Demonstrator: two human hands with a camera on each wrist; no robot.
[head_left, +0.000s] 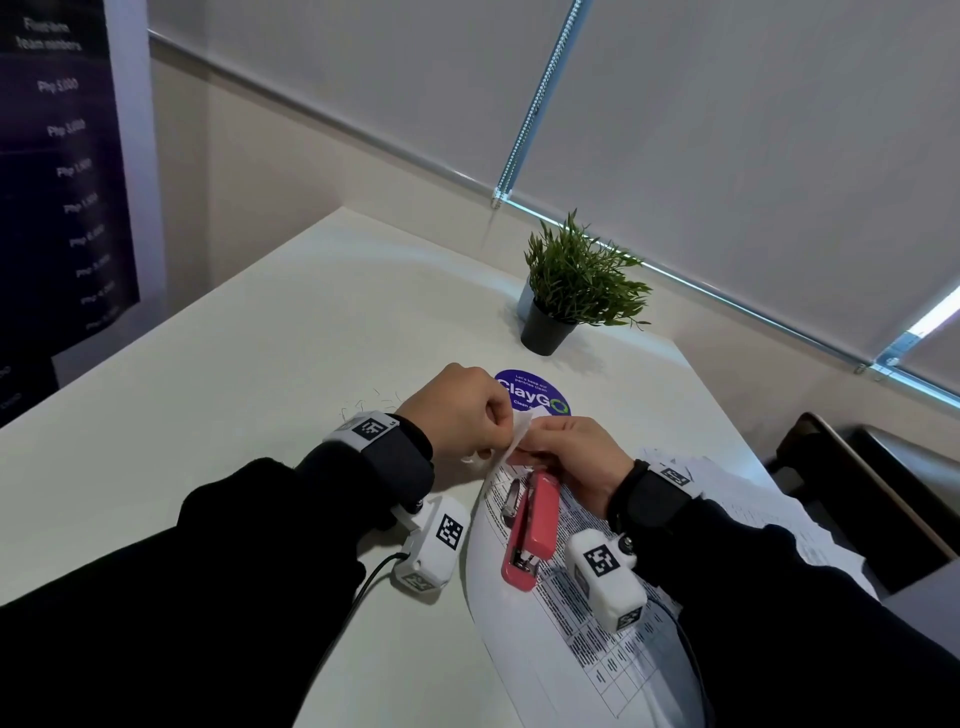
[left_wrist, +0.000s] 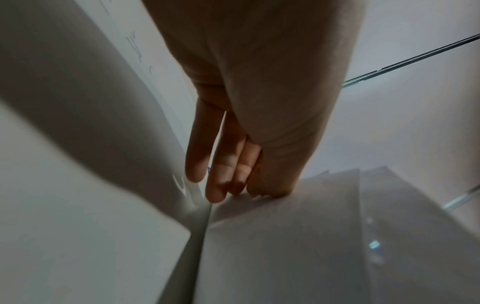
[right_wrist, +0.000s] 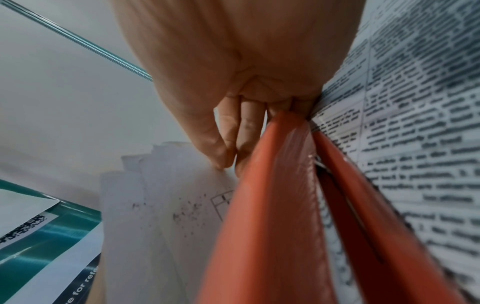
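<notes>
A stack of printed papers (head_left: 545, 623) lies on the white table (head_left: 260, 389), its far corner (head_left: 524, 431) lifted and curled. My left hand (head_left: 496, 431) pinches that corner from the left; its thumb presses on the sheets (left_wrist: 285, 236), with the left hand (left_wrist: 233, 193) shown close up. My right hand (head_left: 524, 449) pinches the same corner from the right, thumb against forefinger, as the right hand (right_wrist: 228, 164) shows. A red stapler (head_left: 532, 525) lies on the papers, its far end tucked under my right hand's lower fingers. The stapler (right_wrist: 272, 205) fills the right wrist view.
Several loose bent staples (head_left: 374, 402) lie on the table beyond my left wrist. A round blue sticker (head_left: 535, 389) and a potted plant (head_left: 566, 291) sit behind the hands. A dark chair (head_left: 857, 493) stands at the right, a dark poster (head_left: 57, 182) at the left.
</notes>
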